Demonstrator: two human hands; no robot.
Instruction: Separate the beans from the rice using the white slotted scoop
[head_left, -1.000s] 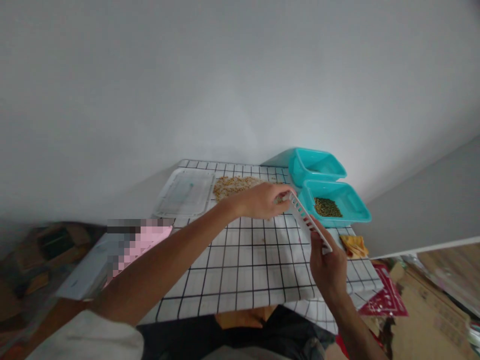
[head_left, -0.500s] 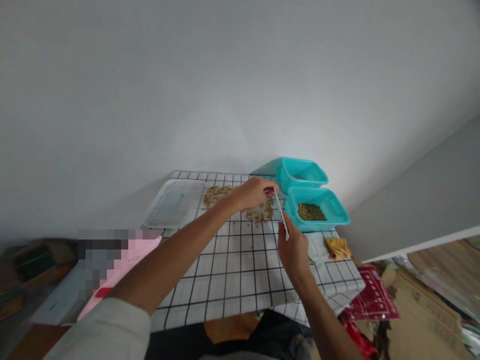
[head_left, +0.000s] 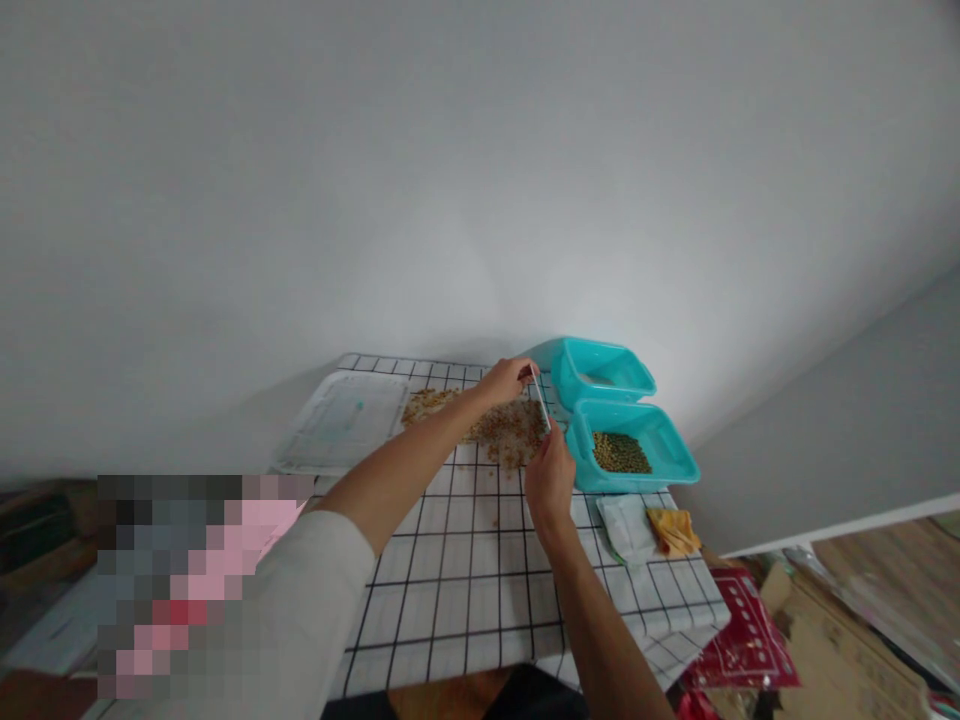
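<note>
My left hand (head_left: 510, 380) is closed on the far end of a thin white flat piece (head_left: 540, 396), seen edge-on. Its near end is gripped by my right hand (head_left: 550, 478). The piece stands at the right side of a spread of small tan and brown grains or beans (head_left: 511, 432) on the checked tablecloth (head_left: 457, 560). My left forearm crosses over part of this spread and hides it. Just right of my hands is a turquoise tub (head_left: 671, 450) with greenish beans (head_left: 621, 453) in it.
A second turquoise tub (head_left: 611, 365) stands behind the first, by the wall. On the left lies a clear plastic lid (head_left: 349, 420). A white packet (head_left: 626, 528) and a crumpled yellow cloth (head_left: 673, 530) lie at the right. A red bag (head_left: 742, 625) and cardboard are below the table's right edge.
Both hands have shifted left with the white piece, away from the tubs. The grains lie closer together at their right side. The camera view has tilted slightly.
</note>
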